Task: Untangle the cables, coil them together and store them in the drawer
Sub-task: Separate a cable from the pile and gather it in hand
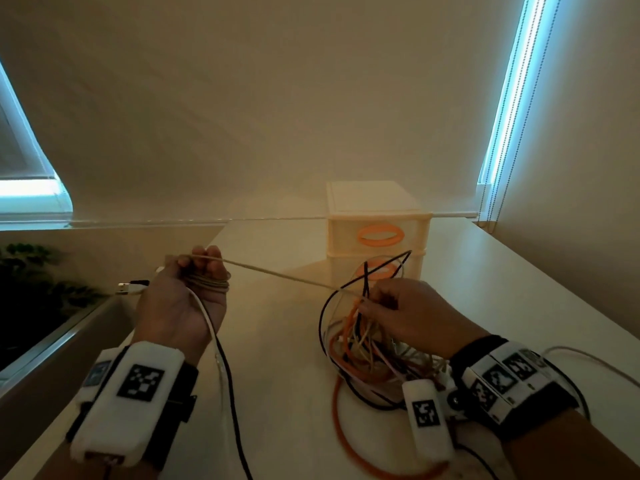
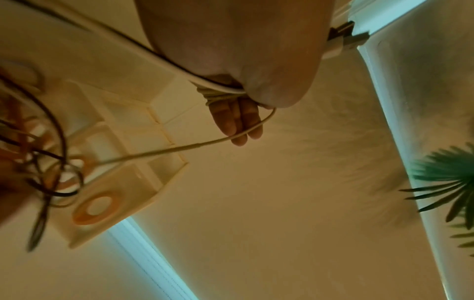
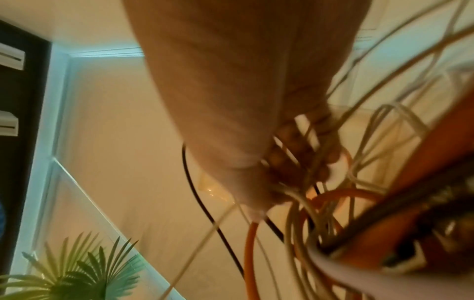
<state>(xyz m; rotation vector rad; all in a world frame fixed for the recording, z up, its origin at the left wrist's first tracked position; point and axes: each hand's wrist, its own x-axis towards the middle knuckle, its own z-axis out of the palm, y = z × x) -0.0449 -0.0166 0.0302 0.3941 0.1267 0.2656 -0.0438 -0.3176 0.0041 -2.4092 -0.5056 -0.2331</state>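
My left hand (image 1: 194,285) is raised over the table's left side with a beige cable (image 1: 277,274) wound in several turns round its fingers (image 2: 238,121). A USB plug (image 1: 130,287) sticks out past its thumb side. The beige cable runs taut to the right into a tangle of orange, black and white cables (image 1: 367,344). My right hand (image 1: 398,310) pinches strands at the top of that tangle; its fingertips (image 3: 302,154) are buried among the wires. A cream drawer unit (image 1: 377,233) with orange handles stands just behind, both drawers closed.
A white table (image 1: 277,341) carries everything; its left edge (image 1: 104,341) drops off beside my left forearm. A wall and roller blind rise behind the drawer unit. A green plant (image 1: 31,271) stands at the far left, below table level. An orange loop (image 1: 349,455) trails toward me.
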